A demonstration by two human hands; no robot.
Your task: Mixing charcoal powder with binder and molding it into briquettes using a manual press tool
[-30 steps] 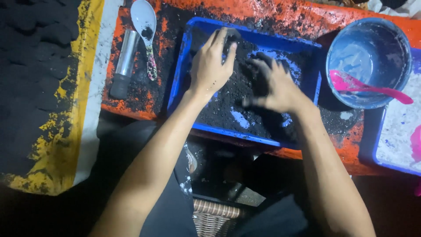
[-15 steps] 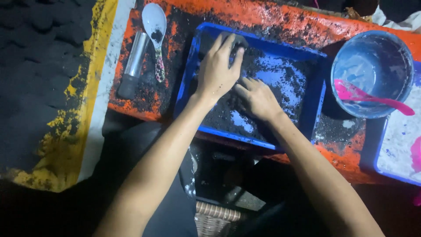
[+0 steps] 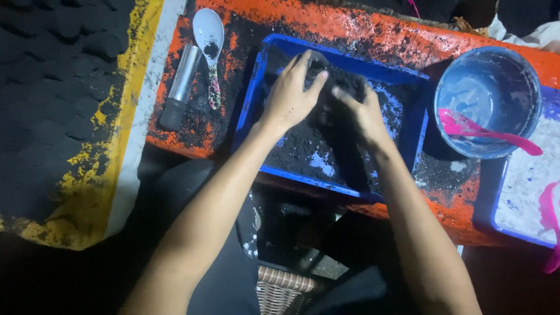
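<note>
Two bare forearms reach forward and angle inward, converging as they extend away from the body. The left hand (image 3: 290,93) lies palm down with fingers spread and slightly curled, fingertips pointing ahead. The right hand (image 3: 361,114) sits just beside it, palm down, fingers bent and darkened with black grime. Both wrists are nearly straight, elbows low.
</note>
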